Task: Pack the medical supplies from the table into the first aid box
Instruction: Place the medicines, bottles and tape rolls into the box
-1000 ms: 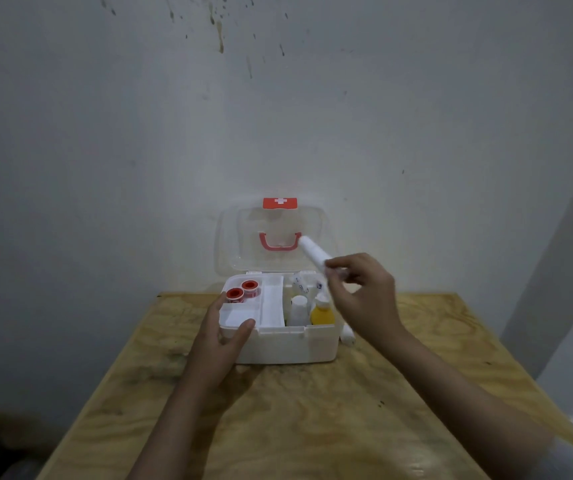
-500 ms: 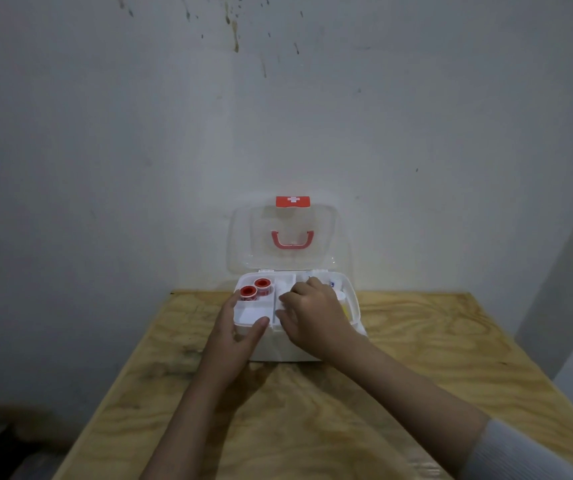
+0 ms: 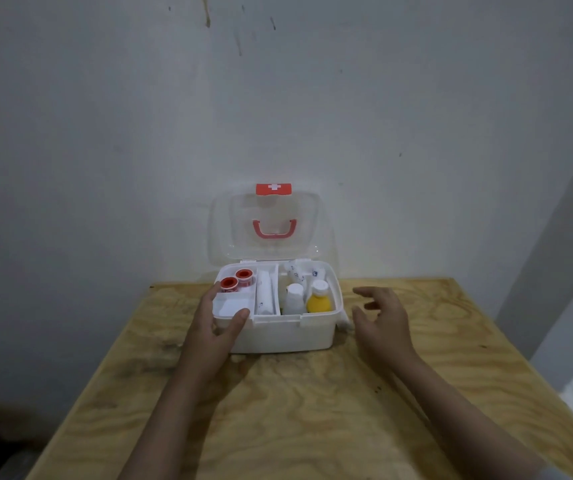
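A white first aid box (image 3: 285,332) stands open at the far middle of the wooden table (image 3: 295,410), its clear lid (image 3: 266,230) raised against the wall. Inside lie two red tape rolls (image 3: 236,280), a white wrapped roll (image 3: 266,295) in the middle slot, a white bottle (image 3: 293,299) and a yellow bottle (image 3: 319,299). My left hand (image 3: 215,327) grips the box's front left corner, thumb on the rim. To the right of the box my right hand (image 3: 382,320) hovers with fingers spread and holds nothing. Another white roll (image 3: 344,320) lies on the table against the box's right side.
A grey wall rises right behind the box. The table ends at left and right edges, with a drop to the floor on both sides.
My right hand put the white roll into the middle slot of the box, let go of it and drew back to the right. My left hand stayed on the box.
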